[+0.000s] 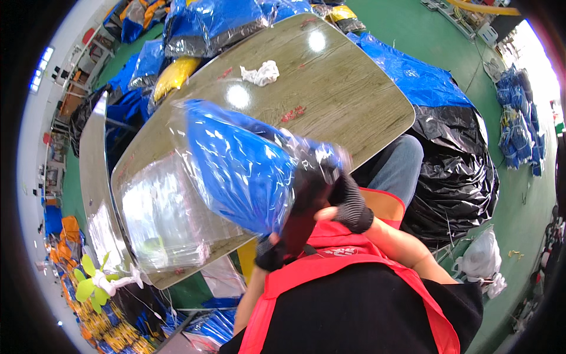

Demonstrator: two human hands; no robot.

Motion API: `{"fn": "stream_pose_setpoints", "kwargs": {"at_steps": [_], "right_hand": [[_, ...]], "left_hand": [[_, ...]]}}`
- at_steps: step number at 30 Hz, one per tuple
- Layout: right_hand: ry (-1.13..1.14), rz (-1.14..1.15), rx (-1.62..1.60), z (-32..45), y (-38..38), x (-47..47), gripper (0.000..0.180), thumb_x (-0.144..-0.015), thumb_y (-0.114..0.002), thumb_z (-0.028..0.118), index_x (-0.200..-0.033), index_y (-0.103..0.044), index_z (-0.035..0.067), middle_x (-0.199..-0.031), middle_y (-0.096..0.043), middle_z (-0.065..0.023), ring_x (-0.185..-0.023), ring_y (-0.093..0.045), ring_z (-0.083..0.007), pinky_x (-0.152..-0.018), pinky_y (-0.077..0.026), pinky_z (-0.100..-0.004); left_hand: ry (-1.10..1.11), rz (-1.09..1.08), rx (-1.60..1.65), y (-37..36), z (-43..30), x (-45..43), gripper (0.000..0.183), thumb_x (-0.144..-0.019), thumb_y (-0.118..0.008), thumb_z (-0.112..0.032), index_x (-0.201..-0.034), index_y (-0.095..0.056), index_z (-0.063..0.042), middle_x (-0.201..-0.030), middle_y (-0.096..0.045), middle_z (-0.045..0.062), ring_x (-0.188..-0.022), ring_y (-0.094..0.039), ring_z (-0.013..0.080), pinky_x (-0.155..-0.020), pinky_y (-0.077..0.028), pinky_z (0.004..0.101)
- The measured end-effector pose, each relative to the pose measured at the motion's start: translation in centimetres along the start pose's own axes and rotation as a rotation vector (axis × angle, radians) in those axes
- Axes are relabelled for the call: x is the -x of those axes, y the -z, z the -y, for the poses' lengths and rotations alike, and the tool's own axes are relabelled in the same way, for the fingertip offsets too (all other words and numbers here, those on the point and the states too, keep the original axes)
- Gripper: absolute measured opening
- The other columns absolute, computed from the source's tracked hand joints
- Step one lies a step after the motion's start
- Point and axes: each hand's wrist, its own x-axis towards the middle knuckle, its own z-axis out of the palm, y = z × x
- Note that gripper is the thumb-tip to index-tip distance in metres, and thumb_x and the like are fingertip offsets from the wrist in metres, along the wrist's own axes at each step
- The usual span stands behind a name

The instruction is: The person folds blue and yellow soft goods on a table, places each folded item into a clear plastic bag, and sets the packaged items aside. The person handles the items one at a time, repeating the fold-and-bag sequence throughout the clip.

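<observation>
Both hands, in dark fingerless gloves, hold a clear plastic bag (pixel 239 168) with blue and black folded material inside, above the near edge of a wood-patterned table (pixel 353 101). My left hand (pixel 270 252) grips its lower edge, close to the red apron. On the right side, my right hand (pixel 347 203) holds the bag's dark end, its fingers partly hidden. The bag is tilted and blurred. Under and left of it lies a stack of clear plastic bags (pixel 163 217) on the table.
A crumpled white item (pixel 261 73) lies on the table. Blue and black sheeting (pixel 446 168) bulges at the right. Bagged blue goods (pixel 212 26) lie beyond the far edge. A small green-bladed fan (pixel 95 283) stands at the lower left. A white plastic bag (pixel 482 256) is at the lower right.
</observation>
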Motion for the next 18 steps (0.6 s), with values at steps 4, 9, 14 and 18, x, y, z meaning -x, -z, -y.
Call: {"fn": "stream_pose_setpoints", "kwargs": {"at_steps": [4,9,14,18], "right_hand": [[-0.029,0.005,0.014,6.4,-2.0,-5.2,0.083,-0.070,-0.083,0.019,-0.137,-0.036,0.002,-0.127,-0.052,-0.0127,-0.120,-0.048,-0.0222,-0.102,-0.038,-0.0339],[0.248,0.395,0.818,15.5,1.3,-6.8,0.062,-0.065,-0.084,0.022,-0.119,-0.058,0.006,-0.109,-0.063,-0.0122,-0.104,-0.060,-0.0265,-0.093,-0.047,-0.0388],[0.749,0.334,1.225,16.5,-0.7,-7.1,0.073,-0.062,-0.084,0.038,-0.123,-0.056,0.008,-0.106,-0.060,-0.0166,-0.099,-0.059,-0.0359,-0.086,-0.048,-0.0423],[0.446,-0.229,0.648,13.7,6.0,-6.4,0.064,-0.080,-0.075,0.031,-0.130,-0.051,0.000,-0.121,-0.059,-0.0091,-0.106,-0.057,-0.0193,-0.095,-0.043,-0.0319]], "left_hand": [[-0.009,0.214,-0.354,-5.9,-0.9,-3.7,0.050,-0.087,-0.067,-0.033,-0.124,-0.049,-0.005,-0.115,-0.054,0.011,-0.106,-0.054,0.0245,-0.093,-0.045,0.0389],[-0.714,0.219,-1.491,-12.0,-17.2,0.2,0.080,-0.071,-0.079,-0.042,-0.130,-0.045,0.001,-0.122,-0.055,0.019,-0.112,-0.053,0.0302,-0.097,-0.041,0.0405],[-0.981,0.099,-1.686,-13.7,-21.6,-5.7,0.097,-0.052,-0.089,-0.049,-0.127,-0.047,-0.004,-0.119,-0.056,0.017,-0.112,-0.055,0.0347,-0.097,-0.043,0.0416],[-1.066,0.003,-1.507,-11.5,-20.9,-7.4,0.092,-0.055,-0.090,-0.042,-0.128,-0.046,-0.007,-0.123,-0.054,0.016,-0.114,-0.054,0.0336,-0.098,-0.042,0.0431]]}}
